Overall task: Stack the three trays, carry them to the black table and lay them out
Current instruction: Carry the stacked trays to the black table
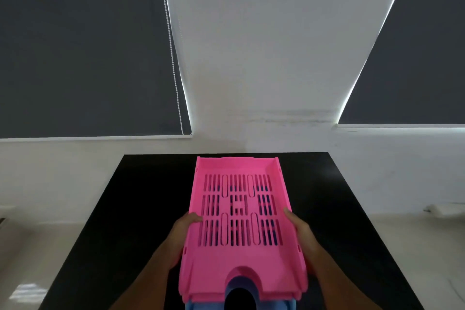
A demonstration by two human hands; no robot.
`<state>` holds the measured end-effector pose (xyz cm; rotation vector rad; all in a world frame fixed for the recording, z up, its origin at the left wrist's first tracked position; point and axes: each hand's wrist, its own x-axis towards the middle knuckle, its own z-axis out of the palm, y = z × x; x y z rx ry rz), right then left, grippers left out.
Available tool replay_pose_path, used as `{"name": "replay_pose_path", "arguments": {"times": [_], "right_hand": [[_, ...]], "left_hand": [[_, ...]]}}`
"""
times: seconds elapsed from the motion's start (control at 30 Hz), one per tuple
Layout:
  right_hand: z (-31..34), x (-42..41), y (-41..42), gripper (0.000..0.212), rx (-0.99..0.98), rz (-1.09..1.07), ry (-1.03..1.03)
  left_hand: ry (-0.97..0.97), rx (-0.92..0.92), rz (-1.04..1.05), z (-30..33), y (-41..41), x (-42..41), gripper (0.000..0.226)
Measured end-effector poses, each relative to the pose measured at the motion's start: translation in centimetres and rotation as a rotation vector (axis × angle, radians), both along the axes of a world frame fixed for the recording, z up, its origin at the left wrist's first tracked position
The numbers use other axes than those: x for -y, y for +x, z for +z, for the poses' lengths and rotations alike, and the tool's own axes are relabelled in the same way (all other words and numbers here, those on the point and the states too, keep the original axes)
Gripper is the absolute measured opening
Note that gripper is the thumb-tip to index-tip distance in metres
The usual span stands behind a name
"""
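Note:
A pink slotted tray (pixel 241 229) tops a stack held over the black table (pixel 339 209). Under it a blue tray (pixel 241 306) shows at the near edge and through the slots; a second pink edge lies just beneath the top tray. My left hand (pixel 180 236) grips the stack's left side, thumb on the rim. My right hand (pixel 302 236) grips the right side the same way. Whether the stack rests on the table or hangs just above it cannot be told.
The black table stands against a white wall (pixel 251 70) below two dark roller blinds (pixel 75 45), with a bead cord (pixel 173 58) beside the left one. Pale floor (pixel 30 246) lies on both sides of the table.

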<state>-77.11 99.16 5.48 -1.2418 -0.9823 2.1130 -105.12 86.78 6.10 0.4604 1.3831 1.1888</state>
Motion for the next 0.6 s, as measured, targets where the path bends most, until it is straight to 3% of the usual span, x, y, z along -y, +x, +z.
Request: {"name": "replay_pose_path", "arguments": {"times": [0.13,0.6], "right_hand": [[-0.7,-2.5,-1.9,0.049,0.033,-0.021,0.004],[-2.6,-6.8,-3.1,0.044,0.100,0.095,0.040]], "left_hand": [[0.013,-0.003,-0.027,-0.5,-1.7,-2.4,0.042],[-0.040,-0.083,-0.027,-1.9,-2.7,-5.5,0.053]]}}
